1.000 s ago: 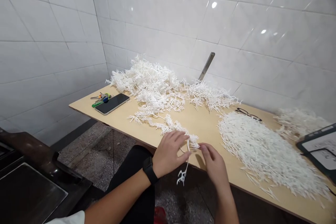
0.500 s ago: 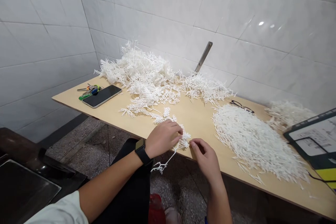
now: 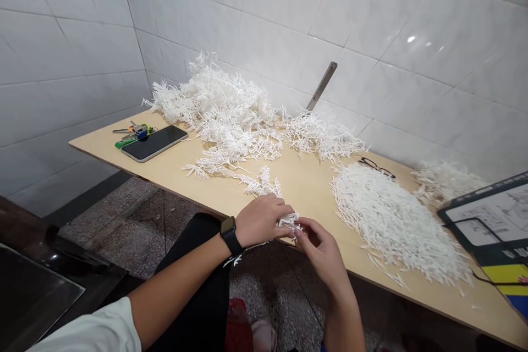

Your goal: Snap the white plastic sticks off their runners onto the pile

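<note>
Left hand (image 3: pixel 262 220) and right hand (image 3: pixel 319 247) pinch a white plastic sprig (image 3: pixel 289 221), mostly hidden, at the near edge of the wooden table (image 3: pixel 313 190); tiled walls (image 3: pixel 371 55).

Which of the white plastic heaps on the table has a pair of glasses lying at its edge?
The flat heap of loose sticks right of the hands; the glasses lie at its far edge. The tangled heap sits beside the phone.
</note>
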Demonstrator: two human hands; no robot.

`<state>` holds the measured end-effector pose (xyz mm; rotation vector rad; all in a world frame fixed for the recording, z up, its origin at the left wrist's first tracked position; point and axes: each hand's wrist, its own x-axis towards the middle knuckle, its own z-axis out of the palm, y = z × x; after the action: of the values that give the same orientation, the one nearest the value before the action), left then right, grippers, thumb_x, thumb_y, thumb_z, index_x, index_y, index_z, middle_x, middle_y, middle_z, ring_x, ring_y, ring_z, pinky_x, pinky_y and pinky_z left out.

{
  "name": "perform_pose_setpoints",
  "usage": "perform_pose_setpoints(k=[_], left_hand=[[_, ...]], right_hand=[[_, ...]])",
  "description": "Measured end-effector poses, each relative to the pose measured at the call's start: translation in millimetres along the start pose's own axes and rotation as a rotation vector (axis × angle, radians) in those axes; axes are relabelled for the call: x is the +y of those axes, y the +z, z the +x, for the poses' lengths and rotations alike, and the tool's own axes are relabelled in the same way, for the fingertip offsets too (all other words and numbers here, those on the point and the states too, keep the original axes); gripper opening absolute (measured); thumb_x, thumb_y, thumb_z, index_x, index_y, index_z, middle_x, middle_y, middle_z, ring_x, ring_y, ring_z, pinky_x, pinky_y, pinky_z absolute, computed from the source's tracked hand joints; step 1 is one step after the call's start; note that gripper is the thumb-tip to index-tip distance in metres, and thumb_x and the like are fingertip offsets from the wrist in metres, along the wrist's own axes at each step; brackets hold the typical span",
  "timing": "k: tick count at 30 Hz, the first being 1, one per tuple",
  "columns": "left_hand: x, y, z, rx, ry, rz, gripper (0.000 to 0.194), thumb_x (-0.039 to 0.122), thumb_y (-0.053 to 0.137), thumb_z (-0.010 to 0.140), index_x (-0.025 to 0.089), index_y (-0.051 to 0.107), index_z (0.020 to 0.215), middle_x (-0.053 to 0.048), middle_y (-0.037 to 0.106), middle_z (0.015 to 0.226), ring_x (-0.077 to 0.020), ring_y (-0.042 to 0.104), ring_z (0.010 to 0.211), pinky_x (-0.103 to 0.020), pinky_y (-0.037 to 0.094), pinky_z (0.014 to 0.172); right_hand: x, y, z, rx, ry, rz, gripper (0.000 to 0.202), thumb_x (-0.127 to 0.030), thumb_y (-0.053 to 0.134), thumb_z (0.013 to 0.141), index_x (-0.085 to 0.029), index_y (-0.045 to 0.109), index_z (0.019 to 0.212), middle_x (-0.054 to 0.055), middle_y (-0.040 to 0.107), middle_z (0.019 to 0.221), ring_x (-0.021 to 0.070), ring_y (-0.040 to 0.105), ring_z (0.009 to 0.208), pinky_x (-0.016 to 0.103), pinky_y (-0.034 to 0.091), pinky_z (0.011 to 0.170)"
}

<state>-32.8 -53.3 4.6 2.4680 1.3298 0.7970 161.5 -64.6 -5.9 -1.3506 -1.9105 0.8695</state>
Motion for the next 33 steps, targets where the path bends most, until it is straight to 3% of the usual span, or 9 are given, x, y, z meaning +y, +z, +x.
perform_pose_setpoints(k=[5,10,14,21,25,28,31,33], left_hand=[[-5.6,-7.9,0.8,-0.025,0.041,-0.172,0.038,0.056,0.059,0.079,0.018,0.062,0.08,-0.003,0.061,0.082,-0.017,0.054,0.083,-0.026,0.039,0.073],[-5.6,-9.9,0.5,-0.05,0.012,-0.206,0.021,0.035,0.049,0.09,0.019,0.062,0.089,-0.003,0.065,0.085,-0.0171,0.056,0.086,-0.025,0.039,0.075],[-5.2,-8.1,0.7,-0.092,-0.046,-0.203,0.022,0.023,0.041,0.09,0.021,0.062,0.096,-0.002,0.068,0.089,-0.017,0.058,0.084,-0.025,0.038,0.073],[-5.6,-10.5,0.7,-0.169,-0.021,-0.18,0.029,0.046,0.052,0.085,0.019,0.057,0.078,-0.001,0.061,0.071,-0.0158,0.054,0.068,-0.025,0.031,0.06],[-1.7,-11.5,1.7,-0.157,0.035,-0.065,0.014,0.026,0.049,0.083,0.018,0.053,0.073,-0.003,0.06,0.076,-0.0173,0.054,0.076,-0.027,0.033,0.066],[-0.2,-11.9,3.2,-0.133,0.085,-0.077,0.011,0.011,0.043,0.076,0.018,0.052,0.074,-0.004,0.06,0.088,-0.0177,0.052,0.086,-0.027,0.036,0.074],[-3.4,-11.1,4.8,-0.145,0.088,-0.163,0.015,0.007,0.04,0.07,0.018,0.049,0.073,-0.004,0.059,0.086,-0.0173,0.05,0.084,-0.027,0.036,0.075],[-7.6,-10.5,5.8,-0.152,0.026,-0.235,0.013,0.008,0.038,0.071,0.018,0.046,0.071,-0.003,0.056,0.077,-0.0167,0.049,0.077,-0.026,0.035,0.07]], right_hand=[[2.4,-2.6,-1.9,-0.032,0.003,0.045,0.027,-0.043,0.054,0.085,-0.019,0.067,0.092,0.008,0.069,0.092,0.0228,0.061,0.088,0.032,0.047,0.078],[-1.3,-1.3,-2.2,-0.009,-0.016,0.018,0.028,-0.044,0.053,0.086,-0.021,0.069,0.088,0.007,0.07,0.09,0.0222,0.061,0.086,0.033,0.046,0.081],[-2.8,-0.3,-2.3,0.008,-0.014,-0.001,0.029,-0.045,0.053,0.086,-0.021,0.07,0.088,0.007,0.071,0.09,0.0223,0.062,0.086,0.034,0.046,0.08],[1.3,1.2,-3.6,0.058,-0.058,0.0,0.024,-0.04,0.055,0.086,-0.02,0.069,0.087,0.006,0.069,0.087,0.0204,0.062,0.083,0.03,0.047,0.076],[1.5,6.6,-7.3,0.17,-0.094,-0.082,0.022,-0.037,0.055,0.086,-0.018,0.065,0.08,0.004,0.066,0.077,0.0176,0.059,0.072,0.028,0.047,0.072],[-1.2,11.2,-8.8,0.252,-0.185,-0.149,0.019,-0.031,0.053,0.086,-0.018,0.061,0.074,0.001,0.063,0.071,0.0141,0.055,0.065,0.033,0.045,0.088],[-0.7,11.4,-10.4,0.211,-0.258,-0.154,0.023,-0.027,0.052,0.086,-0.019,0.058,0.065,-0.003,0.056,0.062,0.0107,0.047,0.055,0.039,0.04,0.1],[4.2,8.5,-13.5,0.183,-0.237,-0.084,0.028,-0.029,0.051,0.086,-0.019,0.054,0.06,-0.003,0.05,0.057,0.0111,0.045,0.053,0.039,0.045,0.094]])
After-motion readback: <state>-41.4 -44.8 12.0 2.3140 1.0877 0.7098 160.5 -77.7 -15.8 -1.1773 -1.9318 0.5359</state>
